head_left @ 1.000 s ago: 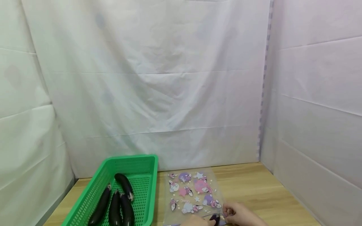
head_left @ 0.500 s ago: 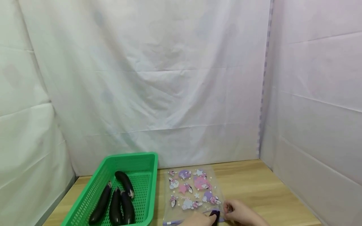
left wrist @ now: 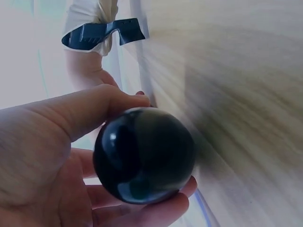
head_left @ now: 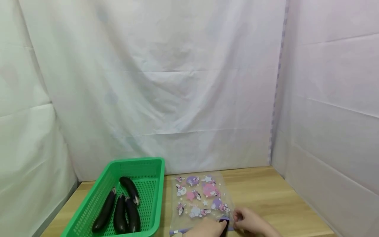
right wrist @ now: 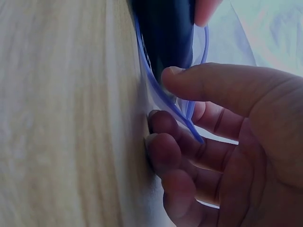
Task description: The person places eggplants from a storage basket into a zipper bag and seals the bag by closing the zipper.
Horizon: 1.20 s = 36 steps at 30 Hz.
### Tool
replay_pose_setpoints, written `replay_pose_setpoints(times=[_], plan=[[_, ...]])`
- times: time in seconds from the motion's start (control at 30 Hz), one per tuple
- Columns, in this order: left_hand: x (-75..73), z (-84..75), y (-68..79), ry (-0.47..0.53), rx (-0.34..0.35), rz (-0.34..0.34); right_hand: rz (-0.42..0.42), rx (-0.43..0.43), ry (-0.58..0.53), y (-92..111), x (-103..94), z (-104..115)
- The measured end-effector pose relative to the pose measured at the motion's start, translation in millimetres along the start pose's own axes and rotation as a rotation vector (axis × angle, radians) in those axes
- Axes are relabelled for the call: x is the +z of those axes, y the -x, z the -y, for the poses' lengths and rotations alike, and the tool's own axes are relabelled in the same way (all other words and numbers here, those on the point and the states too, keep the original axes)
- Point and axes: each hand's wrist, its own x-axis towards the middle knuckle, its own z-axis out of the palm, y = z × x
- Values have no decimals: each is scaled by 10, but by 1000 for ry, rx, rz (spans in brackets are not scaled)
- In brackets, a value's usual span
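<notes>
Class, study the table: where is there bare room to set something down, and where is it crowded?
Widest: the table right of the bag, beyond the right grip, up to the curtains.
Also bare: the floor of the basket, right of its eggplants.
Crowded: the bag's mouth, where the left grip holds another eggplant.

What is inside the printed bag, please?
One end of an eggplant is in the mouth of the bag. The right hand hides part of that end; in the head view, the left hand covers part of the mouth.
</notes>
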Motion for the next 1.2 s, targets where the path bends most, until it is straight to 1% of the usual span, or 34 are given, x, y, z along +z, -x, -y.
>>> replay_pose_setpoints(times=[0.03, 0.07, 0.1, 0.2, 0.23, 0.27, 0.33, 0.37, 0.47, 0.63, 0.9, 1.07, 1.2], plan=[[-30, -1, -4, -15, 19, -7, -7, 0, 3, -11, -9, 10], [-59, 3, -19, -58, 63, -12, -11, -1, 4, -22, -20, 21], [-89, 10, -38, -131, 131, -17, -18, -1, 14, -32, -33, 35], [-135, 10, -74, -106, 124, -3, -20, 14, 24, -54, -67, 78], [-141, 10, -89, -98, 112, 2, -22, 11, 32, -62, -77, 91], [-147, 10, -100, -100, 115, 2, -24, 6, 41, -68, -85, 99], [-152, 6, -101, -114, 113, -10, -29, -1, 61, -81, -94, 109], [-151, 4, -99, -133, 126, -24, -29, -5, 70, -86, -96, 110], [-148, -6, -89, -170, 133, -43, -29, -6, 82, -99, -90, 103], [-132, -26, -74, -176, 125, -56, -36, 3, 95, -91, -54, 73], [-54, -28, -87, -182, 142, -75, -40, 48, 47, -27, 25, 20], [11, -41, -86, -143, 126, -90, -34, 74, 30, -1, 52, -8], [40, -48, -80, -99, 112, -100, -30, 76, 27, 8, 69, -20]])
